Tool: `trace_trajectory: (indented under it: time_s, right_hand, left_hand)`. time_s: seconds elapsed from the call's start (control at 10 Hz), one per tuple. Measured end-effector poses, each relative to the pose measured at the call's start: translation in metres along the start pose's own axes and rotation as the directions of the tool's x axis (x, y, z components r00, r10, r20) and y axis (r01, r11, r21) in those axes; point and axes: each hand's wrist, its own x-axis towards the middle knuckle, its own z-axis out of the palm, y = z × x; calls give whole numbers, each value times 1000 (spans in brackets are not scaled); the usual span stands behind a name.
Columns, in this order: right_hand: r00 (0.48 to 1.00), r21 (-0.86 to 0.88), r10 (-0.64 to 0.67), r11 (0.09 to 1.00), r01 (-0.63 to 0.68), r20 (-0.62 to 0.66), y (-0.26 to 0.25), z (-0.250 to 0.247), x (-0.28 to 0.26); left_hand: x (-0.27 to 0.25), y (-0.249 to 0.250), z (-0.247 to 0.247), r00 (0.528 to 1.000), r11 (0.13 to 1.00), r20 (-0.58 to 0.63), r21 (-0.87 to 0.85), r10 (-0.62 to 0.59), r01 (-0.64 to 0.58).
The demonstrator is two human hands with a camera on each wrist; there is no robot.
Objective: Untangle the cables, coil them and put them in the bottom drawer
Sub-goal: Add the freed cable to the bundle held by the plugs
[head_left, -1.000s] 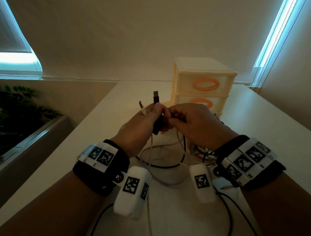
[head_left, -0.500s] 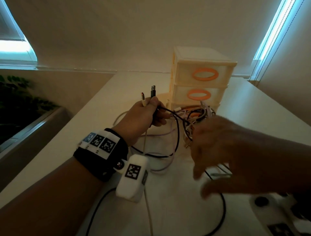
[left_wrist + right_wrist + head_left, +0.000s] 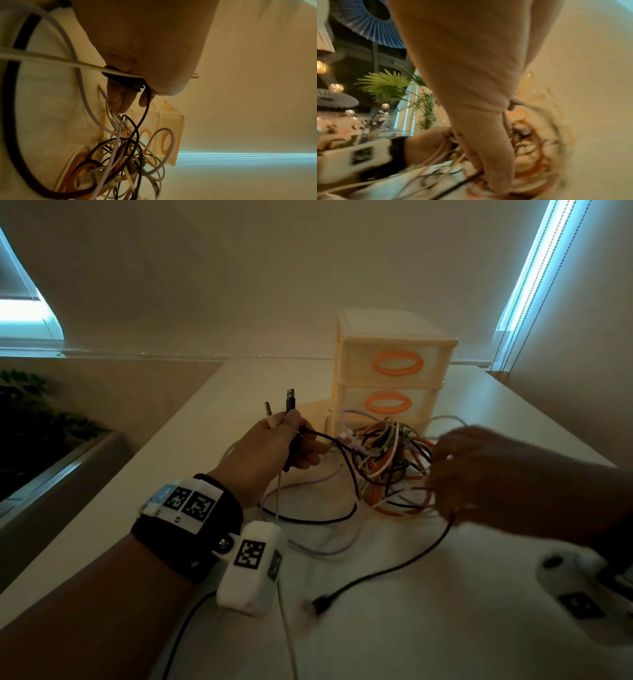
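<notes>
Left hand [image 3: 274, 446] grip closed on black cable [image 3: 342, 460] and white cable [image 3: 286, 611], plugs upward. Right hand [image 3: 479, 474] blurred at the tangled cables [image 3: 387, 460]; grip state cannot be told. Tangle lies on surface [image 3: 411, 628] touching drawer unit [image 3: 390, 364].

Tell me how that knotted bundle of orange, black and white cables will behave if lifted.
The knotted cable bundle would likely rise as one floppy clump, since its loops interlock. Strands pinched in the left hand should tug along. The loose black cable end probably drags across the white table.
</notes>
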Motion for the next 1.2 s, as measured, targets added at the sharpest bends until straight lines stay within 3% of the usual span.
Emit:
trace_trajectory:
  time_s: [0.1, 0.2, 0.3, 0.4, 0.5, 0.6, 0.7, 0.8, 0.9, 1.0, 1.1, 1.2]
  right_hand:
    - [964, -127, 142, 976, -174, -227, 34, 24, -5]
    - [914, -37, 253, 960, -279, -316, 35, 37, -5]
    - [928, -44, 178, 978, -203, -327, 40, 52, 5]
    - [933, 60, 157, 988, -146, -322, 53, 52, 5]
    - [917, 269, 187, 959, -92, -353, 60, 43, 0]
    - [856, 526, 318, 848, -64, -408, 60, 23, -6]
    - [817, 740, 463, 669, -68, -343, 59, -10, -10]
    - [836, 804, 510, 574, -155, -203, 57, -37, -7]
    - [810, 823, 546, 548, -152, -214, 40, -60, 11]
    - [711, 945, 659, 325, 26, -246, 4, -81, 36]
    - [613, 963, 747, 149, 224, -258, -43, -91, 67]
    - [455, 911, 818, 187, 367, -352, -70, -86, 103]
  left_hand:
    - [-1, 0, 0, 1000, 1000, 8, -4, -6, 6]
    - [0, -2, 2, 1000, 1000, 25, -2, -12, 12]
    - [0, -2, 2, 1000, 1000, 23, 0, -12, 12]
    - [-1, -1, 1, 1000, 1000, 24, -12, -11, 12]
    - [-2, 0, 2, 1000, 1000, 27, -11, -14, 14]
    - [-1, -1, 2, 1000, 1000, 27, -5, -12, 12]
    - [-2, -1, 2, 1000, 1000, 18, -9, -11, 11]
    - [-3, 0, 4, 1000, 999, 4, -32, -10, 11]
    - [-3, 0, 7, 1000, 999, -24, -47, 15, -17]
    - [-3, 0, 10, 998, 997, -57, -69, 35, -39]
    - [-6, 0, 9, 995, 996, -70, -35, 74, -77]
    - [-4, -3, 2, 989, 990, -42, -8, 143, -143]
